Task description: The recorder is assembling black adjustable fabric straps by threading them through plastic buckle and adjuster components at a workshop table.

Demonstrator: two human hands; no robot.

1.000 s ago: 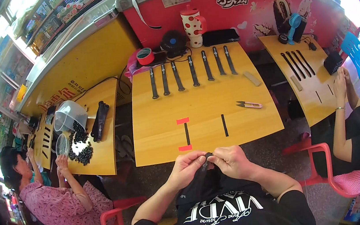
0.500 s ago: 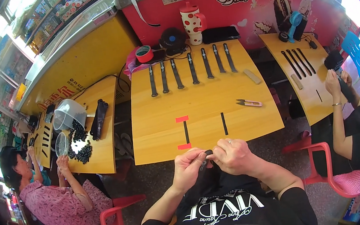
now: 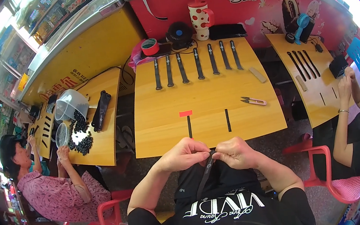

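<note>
In front of my chest, just off the table's near edge, both hands are closed in a pinch at the upper end of a black strap (image 3: 205, 179). My left hand (image 3: 188, 153) grips it from the left, and my right hand (image 3: 237, 153) meets it fingertip to fingertip. Down over my black shirt hangs the strap's free length, with a small pale mark near the top. What lies between the fingertips is partly hidden. Several finished-looking black straps (image 3: 198, 64) lie in a row across the far part of the table (image 3: 164, 134).
Two black strips (image 3: 228, 120) and a red tape piece (image 3: 185, 113) mark the near tabletop. Thread snips (image 3: 254, 101) lie right, below a tan block (image 3: 257, 75). A fan (image 3: 179, 33), tape roll (image 3: 150, 47) and spotted tumbler (image 3: 200, 20) stand behind. Co-workers sit at both sides.
My hands have shifted, and more of the strap now shows hanging below them. The left forearm has swung outward. The view has tilted slightly; the right co-worker's hands have moved.
</note>
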